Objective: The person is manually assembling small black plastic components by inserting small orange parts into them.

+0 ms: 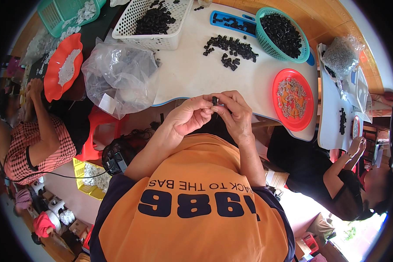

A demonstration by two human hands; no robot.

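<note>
My left hand (191,115) and my right hand (235,114) meet in front of my chest, just off the near edge of the white table (179,78). Between their fingertips is a small black plastic piece (215,101), pinched from both sides. Its finer details are too small to make out. Beyond my hands, a loose pile of similar black pieces (233,49) lies on the table. To the right, a red plate (277,89) carries many small silvery parts.
A white basket (146,40) and a green basket (263,28) hold black pieces; a blue tray (215,22) sits between them. A clear plastic bag (118,70) slumps over the left table edge. Co-workers sit left (43,144) and right (336,179). A yellow crate (81,174) stands on the floor.
</note>
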